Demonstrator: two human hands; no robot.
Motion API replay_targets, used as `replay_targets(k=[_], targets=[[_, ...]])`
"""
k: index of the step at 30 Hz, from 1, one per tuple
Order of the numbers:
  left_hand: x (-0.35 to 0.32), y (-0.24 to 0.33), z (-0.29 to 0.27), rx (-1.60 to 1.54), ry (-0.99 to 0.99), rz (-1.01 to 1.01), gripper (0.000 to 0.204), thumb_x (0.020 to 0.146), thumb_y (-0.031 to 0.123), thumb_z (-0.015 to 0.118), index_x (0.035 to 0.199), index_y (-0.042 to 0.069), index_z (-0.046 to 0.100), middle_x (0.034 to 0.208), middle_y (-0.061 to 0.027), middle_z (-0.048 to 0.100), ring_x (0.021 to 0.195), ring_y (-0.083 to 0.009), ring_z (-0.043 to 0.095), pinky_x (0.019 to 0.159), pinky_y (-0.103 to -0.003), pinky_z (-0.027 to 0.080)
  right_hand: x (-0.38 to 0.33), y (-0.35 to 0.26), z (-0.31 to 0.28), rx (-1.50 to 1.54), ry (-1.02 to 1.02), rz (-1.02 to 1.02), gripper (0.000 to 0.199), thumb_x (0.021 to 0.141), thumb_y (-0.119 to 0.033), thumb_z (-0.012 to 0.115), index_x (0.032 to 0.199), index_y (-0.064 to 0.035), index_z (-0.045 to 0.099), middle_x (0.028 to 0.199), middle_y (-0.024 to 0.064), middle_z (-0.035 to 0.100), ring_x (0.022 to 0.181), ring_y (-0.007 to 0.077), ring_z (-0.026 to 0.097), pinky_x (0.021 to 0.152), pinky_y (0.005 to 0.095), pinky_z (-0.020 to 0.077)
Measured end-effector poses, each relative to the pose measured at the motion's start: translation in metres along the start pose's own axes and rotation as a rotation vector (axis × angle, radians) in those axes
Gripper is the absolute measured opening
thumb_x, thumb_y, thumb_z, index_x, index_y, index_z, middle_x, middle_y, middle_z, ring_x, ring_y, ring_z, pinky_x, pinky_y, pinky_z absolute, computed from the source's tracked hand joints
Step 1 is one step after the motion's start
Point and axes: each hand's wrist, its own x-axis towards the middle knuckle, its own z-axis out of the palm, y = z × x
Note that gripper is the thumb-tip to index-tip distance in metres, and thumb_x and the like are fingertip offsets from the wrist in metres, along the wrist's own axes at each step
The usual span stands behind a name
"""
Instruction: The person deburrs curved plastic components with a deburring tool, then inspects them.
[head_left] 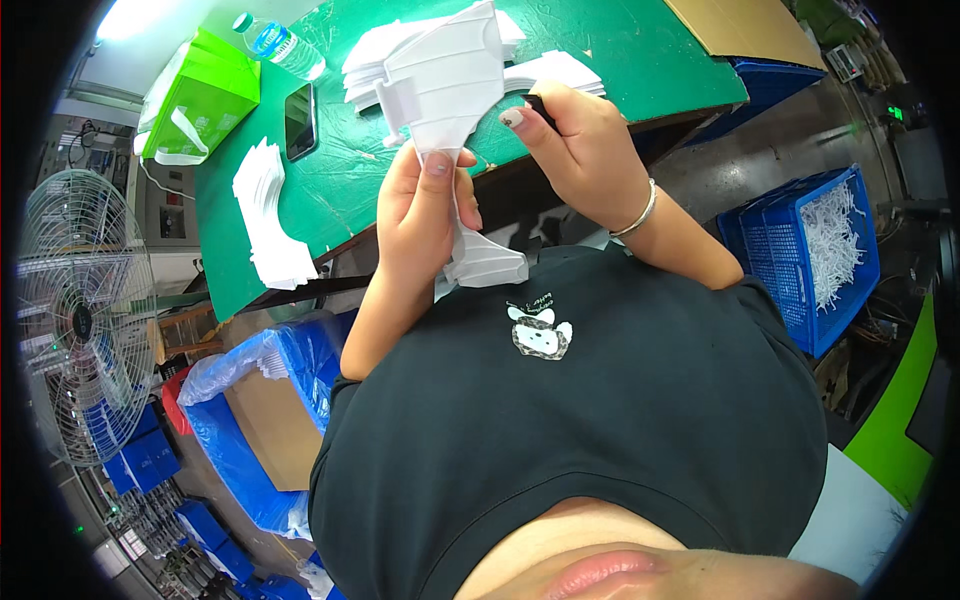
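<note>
One green table [350, 190], one white plastic part [445, 75] above its edge

From where I stand, the part's long axis runs near to far. The left hand [425, 205] pinches its narrow middle; the right hand [590, 150], closed on a black object [541, 107], sits just right of its wide end.

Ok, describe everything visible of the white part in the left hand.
The white part is a thin, plastic-looking piece: a broad upper end with raised lines and a side tab, a narrow middle, and a flared, curved lower end. The left hand grips that middle; the broad end points away from the black shirt, toward the green table.
</note>
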Motion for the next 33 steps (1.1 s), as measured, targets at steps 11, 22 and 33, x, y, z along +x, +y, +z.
replay_targets(k=[11,22,33], targets=[[0.002,-0.005,0.000,-0.129,-0.120,-0.051,0.030,0.102,0.031,0.044,0.097,0.003,0.053,0.059,-0.0037,0.051,0.047,-0.0089,0.046,0.048,-0.021,0.037,0.000,0.001,0.001,0.004,-0.025,0.001,0.032,0.094,-0.027,0.058,0.078,0.0002,0.059,0.063,0.0171,0.054,0.058,0.0348,0.054,0.054,0.0393,0.0419],[0.003,0.000,-0.006,0.032,-0.130,0.065,0.028,0.102,0.023,0.045,0.107,-0.003,0.056,0.065,-0.0039,0.055,0.050,-0.0089,0.048,0.051,-0.021,0.038,-0.005,0.005,0.005,0.067,-0.196,-0.025,0.028,0.094,-0.027,0.058,0.087,-0.0011,0.065,0.074,0.0167,0.061,0.065,0.0350,0.059,0.059,0.0379,0.0457],[0.000,0.010,-0.024,0.657,-0.086,0.297,0.025,0.092,0.001,0.054,0.114,-0.004,0.062,0.071,-0.0059,0.058,0.060,-0.0123,0.057,0.056,-0.025,0.044,-0.001,0.011,-0.030,-0.027,-0.027,0.070,0.030,0.093,-0.028,0.059,0.093,0.0010,0.063,0.075,0.0170,0.058,0.069,0.0326,0.055,0.063,0.0363,0.0442]])
